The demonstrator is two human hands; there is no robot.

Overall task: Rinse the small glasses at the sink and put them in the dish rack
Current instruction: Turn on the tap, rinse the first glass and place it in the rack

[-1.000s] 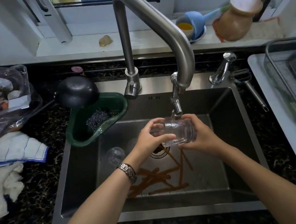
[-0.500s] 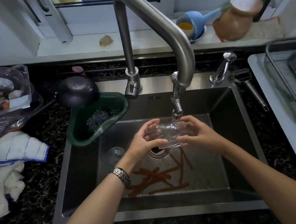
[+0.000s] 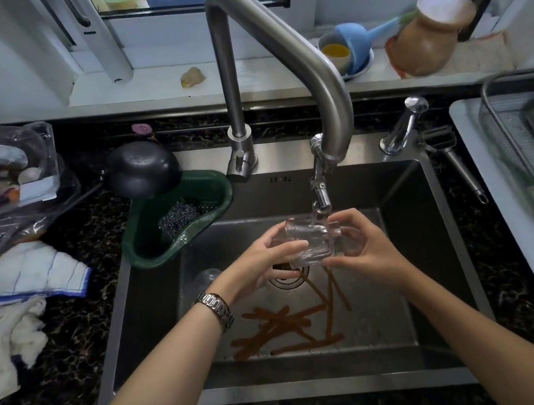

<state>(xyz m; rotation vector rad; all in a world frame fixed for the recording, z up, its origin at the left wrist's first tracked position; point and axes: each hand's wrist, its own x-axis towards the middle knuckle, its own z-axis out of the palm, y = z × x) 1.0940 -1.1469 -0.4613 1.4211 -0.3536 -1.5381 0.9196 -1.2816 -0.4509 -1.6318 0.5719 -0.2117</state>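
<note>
A small clear glass [image 3: 311, 243] lies on its side under the faucet spout [image 3: 320, 194], above the sink drain. My left hand [image 3: 262, 262] grips its left end with curled fingers. My right hand [image 3: 366, 250] holds its right end, thumb below and fingers curled over the top. A second small glass [image 3: 206, 278] lies on the sink floor at the left. The metal dish rack [image 3: 529, 159] stands on a white tray at the right.
A steel sink [image 3: 405, 188] holds several brown sticks [image 3: 287, 324] on its floor. A green corner strainer [image 3: 171, 223] with a steel scourer hangs at the sink's left. Cloths [image 3: 20, 274] and a plastic bag lie on the left counter. A peeler [image 3: 457, 163] lies right of the sink.
Both hands have turned the glass under the spout and shifted it slightly left. My left hand's fingers have moved round its left end.
</note>
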